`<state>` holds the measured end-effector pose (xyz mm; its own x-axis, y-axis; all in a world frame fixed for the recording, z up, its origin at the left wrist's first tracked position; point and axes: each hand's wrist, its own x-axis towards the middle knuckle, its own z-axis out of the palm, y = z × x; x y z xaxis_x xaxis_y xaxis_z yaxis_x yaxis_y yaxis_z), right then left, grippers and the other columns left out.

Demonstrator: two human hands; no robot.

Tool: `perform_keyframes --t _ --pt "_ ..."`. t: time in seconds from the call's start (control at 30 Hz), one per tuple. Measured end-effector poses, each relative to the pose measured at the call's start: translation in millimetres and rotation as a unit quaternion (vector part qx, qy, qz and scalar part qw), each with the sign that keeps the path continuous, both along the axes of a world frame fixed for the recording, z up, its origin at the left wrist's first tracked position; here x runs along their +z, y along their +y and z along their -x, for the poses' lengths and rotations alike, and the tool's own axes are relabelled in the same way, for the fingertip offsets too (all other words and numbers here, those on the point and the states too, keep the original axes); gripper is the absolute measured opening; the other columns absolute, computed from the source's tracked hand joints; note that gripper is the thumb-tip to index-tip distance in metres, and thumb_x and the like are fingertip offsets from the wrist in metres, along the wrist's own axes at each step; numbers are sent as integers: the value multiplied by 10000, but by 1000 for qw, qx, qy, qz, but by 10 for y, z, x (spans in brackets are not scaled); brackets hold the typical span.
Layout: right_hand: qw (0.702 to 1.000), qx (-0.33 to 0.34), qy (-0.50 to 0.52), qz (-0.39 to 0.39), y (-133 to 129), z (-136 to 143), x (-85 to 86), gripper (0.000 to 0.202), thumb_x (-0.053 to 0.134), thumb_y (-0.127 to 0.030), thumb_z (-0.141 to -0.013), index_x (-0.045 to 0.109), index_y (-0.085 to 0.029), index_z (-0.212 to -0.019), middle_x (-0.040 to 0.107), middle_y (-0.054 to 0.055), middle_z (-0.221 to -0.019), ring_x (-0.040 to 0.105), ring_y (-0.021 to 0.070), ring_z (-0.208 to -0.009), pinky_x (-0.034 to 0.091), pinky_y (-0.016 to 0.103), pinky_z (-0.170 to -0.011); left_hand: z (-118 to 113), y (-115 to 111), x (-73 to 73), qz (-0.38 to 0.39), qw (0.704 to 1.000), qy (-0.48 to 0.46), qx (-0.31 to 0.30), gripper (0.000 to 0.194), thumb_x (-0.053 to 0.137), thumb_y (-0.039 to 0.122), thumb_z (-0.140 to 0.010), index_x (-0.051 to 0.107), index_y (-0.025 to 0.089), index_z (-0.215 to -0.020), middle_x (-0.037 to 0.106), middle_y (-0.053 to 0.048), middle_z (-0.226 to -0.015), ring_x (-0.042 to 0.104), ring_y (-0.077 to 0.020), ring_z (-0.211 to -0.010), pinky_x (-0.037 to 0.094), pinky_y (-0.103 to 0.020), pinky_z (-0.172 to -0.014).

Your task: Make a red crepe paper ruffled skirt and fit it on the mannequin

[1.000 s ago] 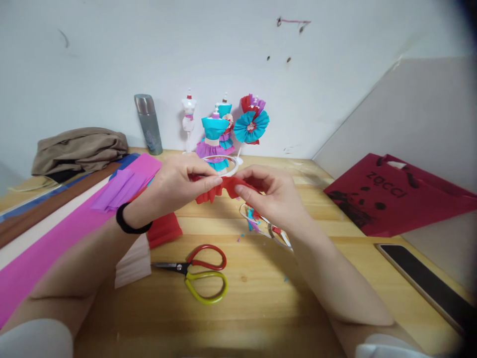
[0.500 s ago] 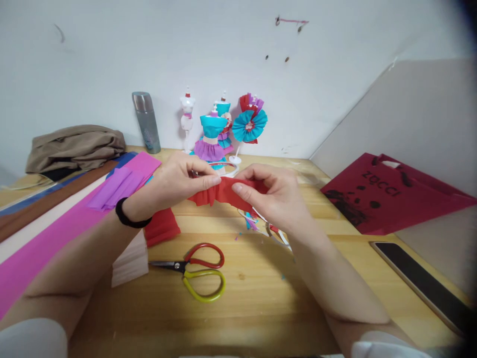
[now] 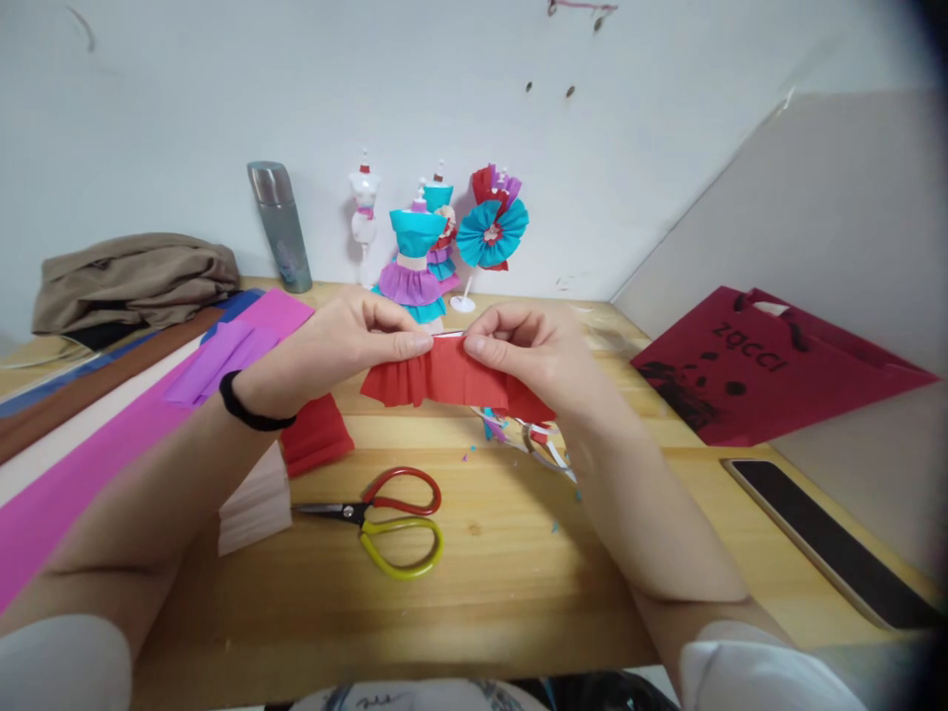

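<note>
Watching remotely, I pinch a red crepe strip [image 3: 451,375] between the thumb and fingers of both my left hand [image 3: 335,344] and right hand [image 3: 543,346], above the wooden table [image 3: 489,602], beyond the scissors [image 3: 354,513], probably so its folds cannot slip. It looks matte, pleated at left, smoother centrally, its lower edge flaring.

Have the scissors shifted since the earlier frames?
No. The scissors lie as before, left of the knot in the wooden tabletop; only the camera view shifted.
</note>
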<state>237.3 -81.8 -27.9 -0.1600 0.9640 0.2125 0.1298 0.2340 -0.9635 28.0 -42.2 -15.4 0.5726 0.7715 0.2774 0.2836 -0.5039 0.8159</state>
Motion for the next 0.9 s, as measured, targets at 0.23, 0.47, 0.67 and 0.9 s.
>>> perform_keyframes --t 0.23,0.47,0.67,0.9 --pt "1000 3 -7 -3 -17 -10 10 218 764 -340 -687 606 -190 -691 599 -21 -618 526 113 -545 406 231 -490 -20 1 -33 -12 1000 -14 -1 205 674 312 -780 749 153 -674 685 -9 -620 565 -110 -553 438 -207 -508" --pt "993 -22 -75 -88 -103 21 25 112 703 -281 -729 629 -199 -710 617 -8 -644 533 121 -558 427 244 -503 -44 -63 -32 -98 995 -10 16 230 645 301 -823 740 143 -683 687 -14 -603 570 -105 -536 414 -196 -488" --pt "977 -22 -115 -177 -177 68 -1 91 651 -228 -808 657 -200 -721 624 -9 -631 539 119 -552 434 246 -503 -68 -46 -75 -188 981 -47 3 209 648 242 -830 724 168 -649 706 -3 -616 596 -104 -576 445 -203 -553" --pt "972 10 -112 -204 -177 56 -19 84 661 -212 -821 707 -202 -751 654 -6 -647 574 128 -586 468 256 -531 -76 -18 -126 -240 969 -59 -23 220 639 199 -847 721 180 -644 701 1 -610 576 -102 -572 429 -216 -547"
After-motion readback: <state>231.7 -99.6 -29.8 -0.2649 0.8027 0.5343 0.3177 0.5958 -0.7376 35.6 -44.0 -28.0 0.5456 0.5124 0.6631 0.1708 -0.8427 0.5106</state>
